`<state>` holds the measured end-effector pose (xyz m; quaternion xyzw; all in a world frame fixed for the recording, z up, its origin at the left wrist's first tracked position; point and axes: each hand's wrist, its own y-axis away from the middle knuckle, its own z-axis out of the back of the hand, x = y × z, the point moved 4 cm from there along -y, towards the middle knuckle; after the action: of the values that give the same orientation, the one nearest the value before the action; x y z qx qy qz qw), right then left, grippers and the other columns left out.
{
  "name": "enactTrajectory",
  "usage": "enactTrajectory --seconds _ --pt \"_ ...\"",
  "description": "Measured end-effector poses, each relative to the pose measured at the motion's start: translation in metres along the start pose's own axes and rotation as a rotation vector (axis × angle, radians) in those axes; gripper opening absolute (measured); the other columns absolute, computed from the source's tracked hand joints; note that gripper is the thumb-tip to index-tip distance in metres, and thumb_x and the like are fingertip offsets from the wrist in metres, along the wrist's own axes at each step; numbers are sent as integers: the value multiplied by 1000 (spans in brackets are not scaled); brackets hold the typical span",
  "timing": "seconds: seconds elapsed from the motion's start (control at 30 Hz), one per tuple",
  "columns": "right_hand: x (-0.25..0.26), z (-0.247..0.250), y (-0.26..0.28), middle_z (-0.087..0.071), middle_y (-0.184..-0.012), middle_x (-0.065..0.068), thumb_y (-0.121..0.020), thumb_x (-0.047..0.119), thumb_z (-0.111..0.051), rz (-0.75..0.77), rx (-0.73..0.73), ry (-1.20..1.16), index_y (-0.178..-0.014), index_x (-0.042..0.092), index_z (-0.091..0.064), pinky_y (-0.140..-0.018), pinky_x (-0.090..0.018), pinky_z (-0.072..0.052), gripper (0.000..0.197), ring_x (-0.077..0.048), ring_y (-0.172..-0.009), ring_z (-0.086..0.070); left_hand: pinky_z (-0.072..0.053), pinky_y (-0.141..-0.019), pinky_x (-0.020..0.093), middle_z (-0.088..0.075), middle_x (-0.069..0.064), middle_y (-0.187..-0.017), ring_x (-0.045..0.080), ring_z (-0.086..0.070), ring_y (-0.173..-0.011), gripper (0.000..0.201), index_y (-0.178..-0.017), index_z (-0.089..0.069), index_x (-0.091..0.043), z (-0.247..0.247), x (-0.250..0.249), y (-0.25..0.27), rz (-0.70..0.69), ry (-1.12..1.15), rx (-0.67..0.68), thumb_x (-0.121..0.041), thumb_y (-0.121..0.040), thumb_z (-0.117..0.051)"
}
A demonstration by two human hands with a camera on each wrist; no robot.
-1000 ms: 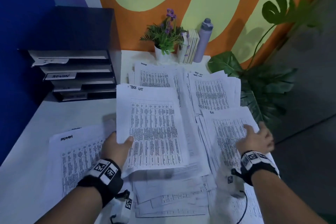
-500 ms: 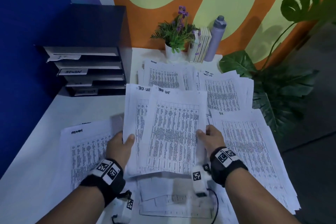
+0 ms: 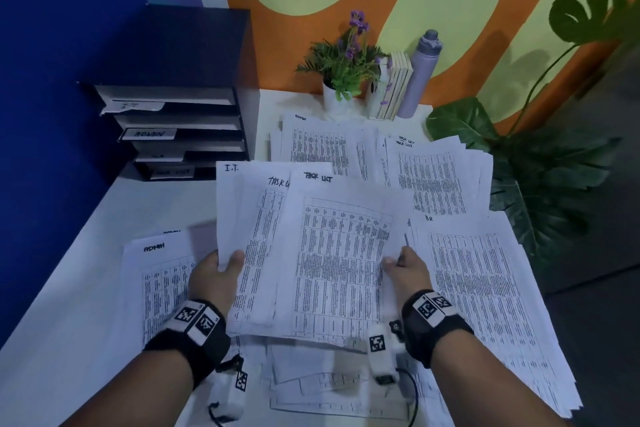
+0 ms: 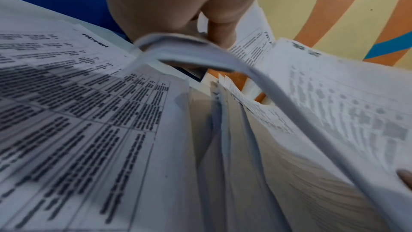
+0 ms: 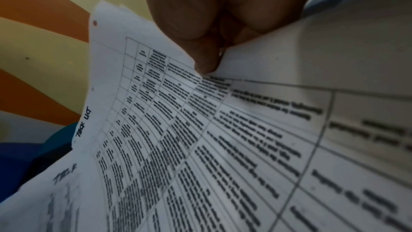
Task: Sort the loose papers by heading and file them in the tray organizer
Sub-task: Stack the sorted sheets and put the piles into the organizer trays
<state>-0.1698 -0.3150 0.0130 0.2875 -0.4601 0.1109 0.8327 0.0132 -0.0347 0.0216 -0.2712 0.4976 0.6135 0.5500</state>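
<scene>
I hold a fan of printed sheets (image 3: 322, 253) above the white desk. My left hand (image 3: 221, 270) grips its left edge, thumb on top; the back sheet is headed "I.T.", the one over it "TASK LIST". My right hand (image 3: 398, 267) pinches the right edge of the front "TASK LIST" sheet (image 5: 178, 130). The left wrist view shows the held bundle's curled edge (image 4: 200, 48) under the thumb. Sorted piles lie on the desk: ADMIN (image 3: 156, 274) at left, HR (image 3: 485, 288) at right, TASK LIST (image 3: 433, 177) and ADMIN (image 3: 322, 146) behind. The black tray organizer (image 3: 180, 121) stands far left with labelled shelves.
A potted purple flower (image 3: 346, 69), small books (image 3: 394, 90) and a grey bottle (image 3: 420, 73) stand at the desk's back edge. A large-leaved plant (image 3: 540, 177) crowds the right side. More loose sheets (image 3: 329, 388) lie under my wrists.
The right hand came off the HR pile and took hold of the front sheet. The held sheets have fanned out, so an I.T. sheet now shows behind.
</scene>
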Motion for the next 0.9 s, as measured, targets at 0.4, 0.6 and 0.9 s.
enactTrajectory --seconds 0.4,0.6,0.9 --pt "5 -25 5 -44 -67 -7 -89 3 -64 -45 103 -189 -74 11 -42 -61 -35 -39 28 -18 -64 -41 -51 -84 32 -70 -8 -88 22 -67 -89 10 -89 -67 -27 -2 3 -1 62 41 70 -36 -87 -72" --pt "33 -24 -4 -43 -74 -6 -91 -1 -54 133 -18 -70 -85 13 -43 -62 -24 -39 19 -20 -68 -44 -54 -90 38 -72 -3 -102 20 -67 -95 20 -100 -69 -23 -2 -6 0 -41 -4 128 -40 -93 -62" --pt "84 -48 19 -59 -127 1 -93 21 -62 196 341 -74 -133 34 -42 -106 -44 -44 47 -18 -116 -57 -54 -85 38 -71 -7 -86 21 -69 -86 8 -84 -68 -23 17 -9 -10 36 147 -8 -22 -86 -75"
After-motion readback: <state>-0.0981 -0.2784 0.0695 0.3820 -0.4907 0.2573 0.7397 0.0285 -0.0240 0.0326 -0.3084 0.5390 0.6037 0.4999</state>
